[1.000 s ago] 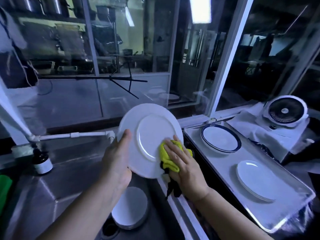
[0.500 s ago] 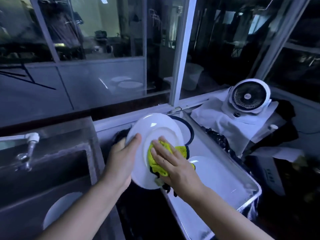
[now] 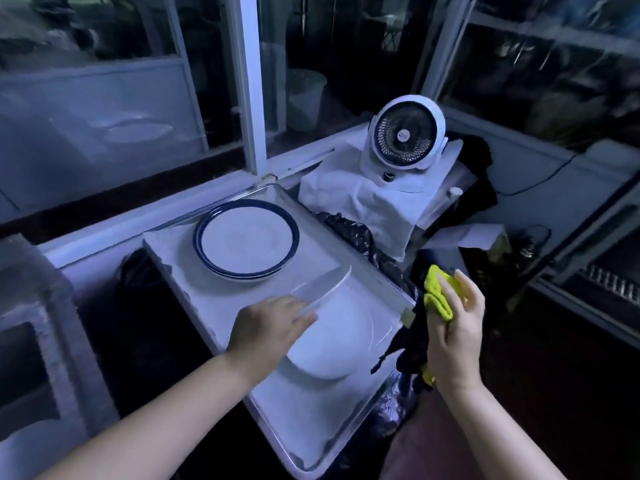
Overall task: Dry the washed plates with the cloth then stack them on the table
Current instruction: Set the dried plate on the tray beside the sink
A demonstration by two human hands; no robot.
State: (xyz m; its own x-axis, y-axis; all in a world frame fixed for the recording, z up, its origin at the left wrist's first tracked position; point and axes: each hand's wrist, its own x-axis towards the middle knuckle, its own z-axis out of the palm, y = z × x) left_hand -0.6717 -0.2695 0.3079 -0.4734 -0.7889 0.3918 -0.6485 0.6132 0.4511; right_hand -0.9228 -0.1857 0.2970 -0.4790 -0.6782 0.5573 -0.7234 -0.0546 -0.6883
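Holds a white plate (image 3: 323,284) by its near rim in the left hand (image 3: 273,327), fingers stretched along the rim toward 3 o'clock; too blurred to say how far curled under. Has the plate tilted, far edge lifted toward 1 o'clock, low over a second white plate (image 3: 332,348) lying flat on the metal tray (image 3: 194,292), at about 5 o'clock from the tray's middle; cannot tell whether the two touch. Clutches a yellow cloth (image 3: 438,294) in the right hand (image 3: 453,330), off the tray's rim at 3 o'clock, fingers and thumb folded round the bunched fabric, with a dark length of it dangling below the palm toward 7 o'clock. At 11 o'clock on the tray, well apart from the white pair, a short stack of blue-rimmed plates (image 3: 247,239), lying flat. Beyond the tray at 1 o'clock, a round white fan (image 3: 405,133) upright on a white sheet (image 3: 363,202), grille facing the camera. Along the tray's right side, between tray and sheet, crumpled black plastic (image 3: 356,233). At 9 o'clock, past a dark gap, part of a steel sink (image 3: 59,306). Behind everything, from 10 to 2 o'clock, glass panes in a pale window frame (image 3: 247,81).
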